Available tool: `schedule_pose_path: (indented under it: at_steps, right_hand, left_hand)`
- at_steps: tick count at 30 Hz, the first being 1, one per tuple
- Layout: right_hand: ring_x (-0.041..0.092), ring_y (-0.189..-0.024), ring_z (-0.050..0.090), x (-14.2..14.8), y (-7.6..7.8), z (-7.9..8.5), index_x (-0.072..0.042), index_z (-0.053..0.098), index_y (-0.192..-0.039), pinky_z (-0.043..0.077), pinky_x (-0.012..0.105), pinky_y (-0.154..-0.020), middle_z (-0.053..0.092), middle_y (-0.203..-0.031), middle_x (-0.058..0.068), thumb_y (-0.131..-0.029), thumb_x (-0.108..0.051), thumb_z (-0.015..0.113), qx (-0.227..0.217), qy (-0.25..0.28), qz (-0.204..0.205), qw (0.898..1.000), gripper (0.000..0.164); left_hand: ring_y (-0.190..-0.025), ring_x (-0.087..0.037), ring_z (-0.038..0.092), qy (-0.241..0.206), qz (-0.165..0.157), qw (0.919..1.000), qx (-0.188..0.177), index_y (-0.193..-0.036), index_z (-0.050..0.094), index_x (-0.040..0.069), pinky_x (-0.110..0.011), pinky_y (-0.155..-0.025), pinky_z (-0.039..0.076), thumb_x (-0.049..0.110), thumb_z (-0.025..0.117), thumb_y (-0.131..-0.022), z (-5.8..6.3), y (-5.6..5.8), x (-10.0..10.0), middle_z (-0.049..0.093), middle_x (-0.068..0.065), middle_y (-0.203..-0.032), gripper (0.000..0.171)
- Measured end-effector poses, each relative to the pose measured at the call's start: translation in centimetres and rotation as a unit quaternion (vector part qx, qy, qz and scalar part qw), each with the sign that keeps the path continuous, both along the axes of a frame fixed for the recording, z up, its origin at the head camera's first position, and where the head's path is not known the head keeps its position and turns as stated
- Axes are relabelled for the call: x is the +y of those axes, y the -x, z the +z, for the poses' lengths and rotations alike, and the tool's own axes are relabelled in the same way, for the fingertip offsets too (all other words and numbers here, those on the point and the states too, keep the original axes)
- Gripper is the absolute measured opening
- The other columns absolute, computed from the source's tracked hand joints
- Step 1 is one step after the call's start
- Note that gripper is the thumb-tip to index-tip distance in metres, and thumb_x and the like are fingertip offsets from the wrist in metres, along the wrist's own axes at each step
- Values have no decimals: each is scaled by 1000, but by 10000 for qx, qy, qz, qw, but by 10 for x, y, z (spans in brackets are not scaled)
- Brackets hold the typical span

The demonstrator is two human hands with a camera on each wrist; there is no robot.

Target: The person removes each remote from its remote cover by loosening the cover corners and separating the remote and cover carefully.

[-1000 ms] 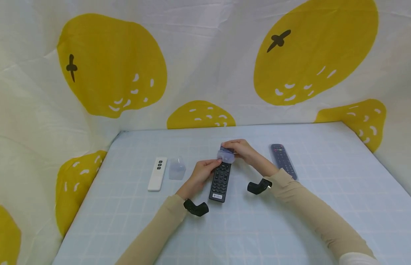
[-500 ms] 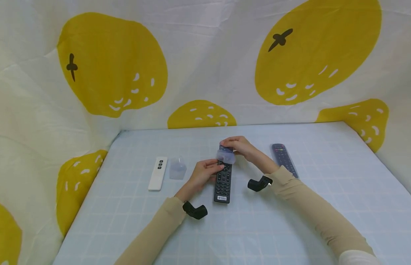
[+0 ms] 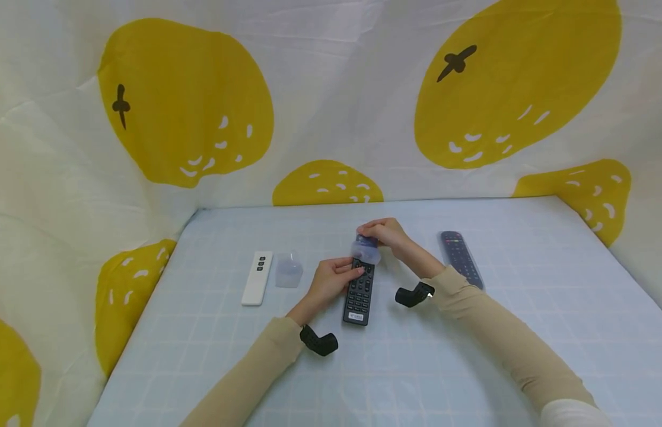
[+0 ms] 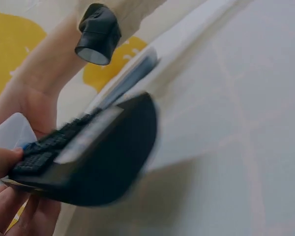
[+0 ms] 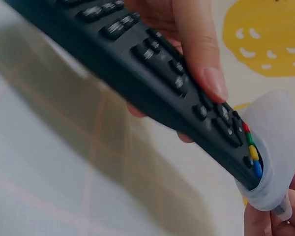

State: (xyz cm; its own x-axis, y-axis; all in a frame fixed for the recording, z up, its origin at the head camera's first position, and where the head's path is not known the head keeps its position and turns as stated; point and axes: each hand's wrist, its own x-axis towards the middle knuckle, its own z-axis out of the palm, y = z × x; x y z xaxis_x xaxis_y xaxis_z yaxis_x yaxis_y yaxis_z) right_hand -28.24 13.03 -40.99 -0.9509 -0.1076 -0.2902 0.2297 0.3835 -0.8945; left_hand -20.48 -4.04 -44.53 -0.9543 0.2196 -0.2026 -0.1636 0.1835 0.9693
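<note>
In the head view a black remote control (image 3: 357, 301) slants over the middle of the table. My left hand (image 3: 331, 279) grips it by its sides, thumb over the buttons and fingers underneath. A translucent cover (image 3: 366, 252), bunched up, surrounds the remote's far end. My right hand (image 3: 388, 232) pinches this cover at its far tip. In the right wrist view the cover (image 5: 278, 142) has its rim just past the coloured buttons (image 5: 252, 150). The left wrist view has the remote's near end (image 4: 113, 152) raised over the tabletop, casting a shadow.
A white remote (image 3: 257, 279) lies on the left, beside another translucent cover (image 3: 289, 271). Behind my right forearm lies a dark remote (image 3: 461, 258). A cloth with yellow fruit shapes (image 3: 187, 101) hangs behind the checked tabletop (image 3: 395, 373).
The black remote has turned to point more straight ahead. My left thumb has shifted from the cover's edge down onto the buttons. My right hand still pinches the cover's tip.
</note>
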Motion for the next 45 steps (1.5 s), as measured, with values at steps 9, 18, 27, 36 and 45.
schedule_pose_path:
  at_steps: [9, 18, 27, 36, 45]
  right_hand:
    - [17, -104, 58, -3, 0, -1, 0, 64, -122, 52, 33, -92, 62, -127, 16, -91, -23, 60, -4, 244, -425, 9988, 39]
    - [18, -102, 57, -1, 0, 3, 1, 65, -120, 52, 35, -93, 63, -124, 16, -90, -23, 61, 228, 207, -632, 9975, 38]
    - [12, -100, 57, 5, 5, 8, 2, 60, -127, 49, 37, -100, 60, -130, 16, -92, -27, 62, 162, 643, -144, 9977, 45]
    - [5, -86, 63, 18, -8, -3, 2, 63, -121, 55, 18, -79, 67, -94, -4, -88, -29, 69, -763, 2363, 197, 9685, 46]
    - [1, -78, 63, 14, -4, -8, 6, 50, -134, 54, 14, -69, 68, -78, -12, -93, -18, 62, -588, 2210, -733, 9707, 49]
  left_hand:
    - [-91, -18, 71, 219, 163, 9994, 210, -128, 58, -2, -22, -62, 57, 24, 71, -87, 0, -1, 4, 68, -18, -113, 50]
    - [-90, -20, 72, 323, 186, 9989, 277, -127, 59, -3, -27, -65, 59, 23, 71, -87, 3, -3, 7, 69, -18, -110, 49]
    - [-82, -22, 73, 346, 540, 9971, 417, -124, 62, -3, -28, -61, 59, 19, 71, -86, 11, -1, 6, 72, -19, -103, 45]
    - [-85, -15, 71, -18, 1058, 9936, 398, -124, 61, -3, -22, -60, 56, 18, 70, -87, 6, 4, 4, 71, -18, -106, 44]
    - [-78, -5, 67, -610, 644, 9960, -142, -133, 54, 0, -20, -64, 55, 22, 69, -88, 5, 6, 10, 69, -19, -115, 52]
